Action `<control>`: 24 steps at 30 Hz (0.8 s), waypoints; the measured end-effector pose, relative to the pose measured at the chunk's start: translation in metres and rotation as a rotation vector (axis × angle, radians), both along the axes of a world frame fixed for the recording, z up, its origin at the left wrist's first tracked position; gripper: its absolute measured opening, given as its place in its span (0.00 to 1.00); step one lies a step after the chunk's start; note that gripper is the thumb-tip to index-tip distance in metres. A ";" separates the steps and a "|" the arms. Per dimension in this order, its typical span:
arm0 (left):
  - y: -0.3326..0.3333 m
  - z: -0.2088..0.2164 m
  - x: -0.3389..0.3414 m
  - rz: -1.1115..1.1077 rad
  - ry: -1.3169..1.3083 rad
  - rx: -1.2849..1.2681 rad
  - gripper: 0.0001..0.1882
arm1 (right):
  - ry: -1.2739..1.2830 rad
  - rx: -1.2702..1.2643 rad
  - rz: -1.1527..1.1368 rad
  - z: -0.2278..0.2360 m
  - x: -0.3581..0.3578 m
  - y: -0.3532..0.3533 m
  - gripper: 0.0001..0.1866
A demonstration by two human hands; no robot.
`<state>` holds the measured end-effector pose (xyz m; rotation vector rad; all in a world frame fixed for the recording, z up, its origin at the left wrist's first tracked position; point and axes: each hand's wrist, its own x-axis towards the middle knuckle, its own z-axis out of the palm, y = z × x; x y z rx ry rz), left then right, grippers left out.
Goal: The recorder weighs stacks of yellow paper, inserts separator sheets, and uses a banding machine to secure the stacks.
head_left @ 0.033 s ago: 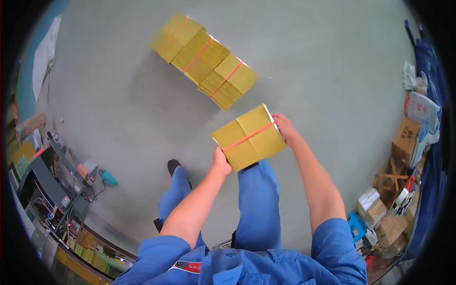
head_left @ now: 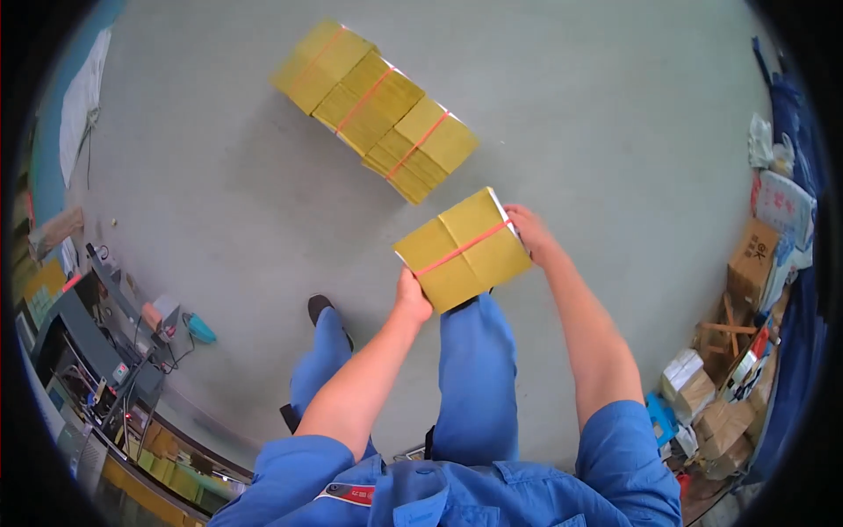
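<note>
Head view, from the left edge: a white cloth [head_left: 85, 105] hangs by the wall, and below it stands a dark grey machine [head_left: 88, 329] with cables. A teal object [head_left: 201, 328] lies on the floor [head_left: 615, 132] just beside it. Farther right, above the person's dark shoe [head_left: 320, 307], three yellow stacks [head_left: 369, 101] sit on the floor in a slanting row, touching one another, each crossed by a red band. Nearer the middle, the left hand [head_left: 411, 299] grasps the lower left edge of a yellow bundle [head_left: 465, 250], thumb against its side; the fingers underneath are hidden. The bundle, tied with one red band, is held above the person's right knee, just apart from the nearest stack. At its right edge the fingers of the right hand [head_left: 534, 237] grip the side. Toward the far right come a blue plastic stool [head_left: 660, 417], a brown cardboard box [head_left: 752, 255] among piled packages, and a dark blue sheet [head_left: 805, 255].
</note>
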<state>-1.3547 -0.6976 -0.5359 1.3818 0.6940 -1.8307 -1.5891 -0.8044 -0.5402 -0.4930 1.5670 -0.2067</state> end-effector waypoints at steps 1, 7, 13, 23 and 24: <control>-0.003 -0.016 -0.009 0.022 0.035 -0.025 0.27 | -0.021 0.008 -0.002 -0.023 -0.010 -0.009 0.18; -0.034 -0.085 -0.040 -0.133 -0.013 0.003 0.33 | 0.057 -0.415 0.290 -0.142 -0.047 -0.048 0.21; -0.045 -0.094 -0.054 -0.137 -0.105 0.088 0.38 | 0.343 -0.288 -0.482 -0.162 -0.088 0.006 0.24; -0.052 -0.111 -0.056 -0.239 -0.167 -0.017 0.33 | -0.239 0.047 -0.952 -0.142 -0.034 0.033 0.27; -0.054 -0.111 -0.054 -0.236 -0.176 0.002 0.33 | -0.238 0.037 -0.937 -0.143 -0.030 0.027 0.27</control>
